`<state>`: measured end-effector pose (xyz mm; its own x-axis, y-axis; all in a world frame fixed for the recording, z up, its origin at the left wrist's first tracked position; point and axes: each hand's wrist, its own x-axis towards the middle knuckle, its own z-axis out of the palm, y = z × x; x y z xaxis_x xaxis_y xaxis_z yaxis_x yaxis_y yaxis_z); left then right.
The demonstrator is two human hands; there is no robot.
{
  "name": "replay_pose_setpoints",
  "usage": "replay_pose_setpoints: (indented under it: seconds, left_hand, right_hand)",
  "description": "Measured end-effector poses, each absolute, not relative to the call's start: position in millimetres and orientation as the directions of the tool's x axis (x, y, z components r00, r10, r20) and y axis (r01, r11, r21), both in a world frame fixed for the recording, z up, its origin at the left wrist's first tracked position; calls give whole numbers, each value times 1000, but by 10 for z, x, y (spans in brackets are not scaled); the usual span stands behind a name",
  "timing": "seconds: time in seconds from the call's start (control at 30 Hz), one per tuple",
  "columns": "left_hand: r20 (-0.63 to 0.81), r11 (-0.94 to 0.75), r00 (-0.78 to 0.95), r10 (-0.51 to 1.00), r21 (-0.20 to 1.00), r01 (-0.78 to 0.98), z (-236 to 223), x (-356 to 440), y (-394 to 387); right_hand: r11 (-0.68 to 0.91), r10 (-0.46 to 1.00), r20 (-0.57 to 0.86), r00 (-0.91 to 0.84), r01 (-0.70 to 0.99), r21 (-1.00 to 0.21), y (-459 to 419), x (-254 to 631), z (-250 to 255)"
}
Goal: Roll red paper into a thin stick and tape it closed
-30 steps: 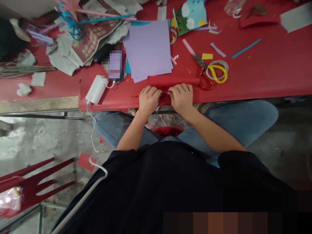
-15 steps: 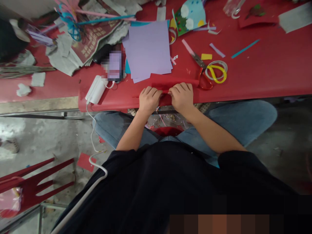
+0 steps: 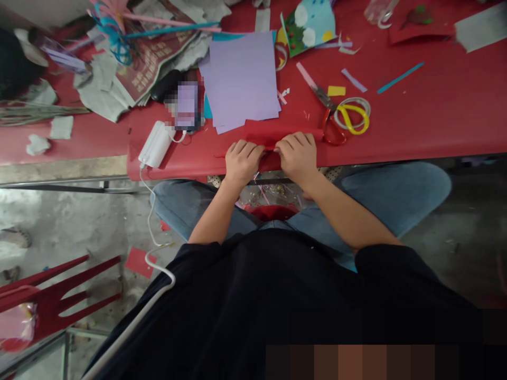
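Observation:
A sheet of red paper (image 3: 261,128) lies at the near edge of the red table, its near edge drawn into a narrow roll or fold. My left hand (image 3: 242,162) has its fingers curled over the left part of that edge, and a thin red end pokes out to its left. Close by, my right hand (image 3: 298,157) pinches the same edge, thumb and fingertips turned inward. A short stretch of red paper shows between the two hands. The undersides of my fingers are hidden. Scissors (image 3: 325,101) with red and yellow handles rest just beyond my right hand.
Lilac paper sheets (image 3: 243,79) lie beyond my hands. A white power bank (image 3: 156,145) with a cable sits left, near a phone (image 3: 187,105). Newspaper (image 3: 150,66) and paper scraps spread at the back left. A red chair (image 3: 79,285) stands on the floor at left.
My right hand has shifted very slightly to the right and away from me, still on the red paper. My left hand stays almost where it was.

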<state>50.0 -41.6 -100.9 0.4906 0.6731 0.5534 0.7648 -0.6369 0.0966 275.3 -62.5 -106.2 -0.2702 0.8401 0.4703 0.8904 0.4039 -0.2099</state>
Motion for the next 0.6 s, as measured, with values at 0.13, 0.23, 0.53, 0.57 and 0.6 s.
replay_pose_setpoints:
  seconds: [0.13,0.23,0.53,0.57,0.6]
  left_hand:
    - [549,-633,487,680,103,768,-1010,493,-408]
    - [531,-630,484,696,127,766,-1008,497,-411]
    - [507,-630,487,711,152,762,-994,501,-421]
    - [490,-622,480,728,177,762,-991,499,-419]
    - [477,-615,475,740,194,764,-989,498,-418]
  right_hand:
    - [409,848,456,-271,882,-236,-631,2756,-1069]
    - [413,852,443,-278,878,-242,-640,2757,-1062]
    - [401,856,439,-272,886,-233,-630,2754,-1084]
    - [402,860,433,-271,882,-245,-630,2754,-1086]
    - [404,862,428,-271,877,-258,-632,2753,-1086]
